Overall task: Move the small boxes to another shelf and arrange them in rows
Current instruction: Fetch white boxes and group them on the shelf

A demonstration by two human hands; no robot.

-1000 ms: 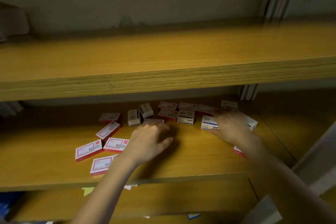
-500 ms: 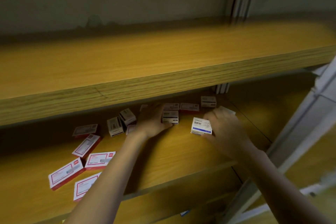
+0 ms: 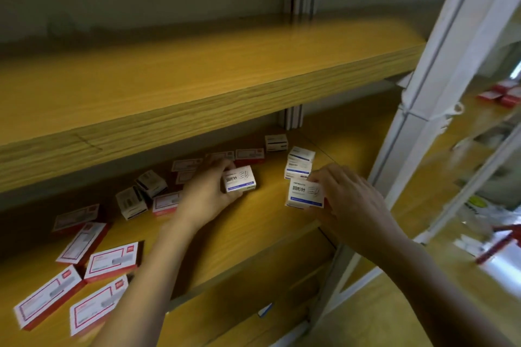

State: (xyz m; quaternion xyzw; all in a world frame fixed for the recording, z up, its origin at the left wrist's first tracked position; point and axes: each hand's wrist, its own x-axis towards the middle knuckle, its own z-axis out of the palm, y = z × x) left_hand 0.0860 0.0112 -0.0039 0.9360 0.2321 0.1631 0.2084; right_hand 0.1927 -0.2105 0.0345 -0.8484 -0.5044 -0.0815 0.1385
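1. On the lower shelf (image 3: 253, 236), left of the white post (image 3: 423, 121), both hands work at once; each takes one small box, which I judge halves the trips.
2. Farther from the post, the left hand (image 3: 205, 197) pinches a blue-and-white box (image 3: 239, 182) between its thumb and curled fingers; the box is tipped with its printed face towards the person, probably so that it comes away cleanly; whether its lower edge touches the wood I cannot tell.
3. Nearer the post, the right hand (image 3: 349, 200) grips a second blue-and-white box (image 3: 304, 194); its fingers bend over the box's upper right corner; the thumb is hidden.
4. Just behind that hand, two more blue boxes (image 3: 298, 166) lie one overlapping the other, within easy reach.
5. Well away from the post, red-and-white boxes (image 3: 111, 262) lie flat at odd angles near the shelf's front; grey-printed boxes (image 3: 141, 194) sit tumbled between them and the left hand; nothing forms a row.
6. Above all this juts the upper shelf (image 3: 197, 73); beyond the post, blurred red boxes (image 3: 504, 93) sit on a neighbouring shelf; which shelf is the goal I cannot tell.
7. By my reckoning the task is barely begun; the next move calls for drawing both boxes out under the upper board without brushing the loose ones.
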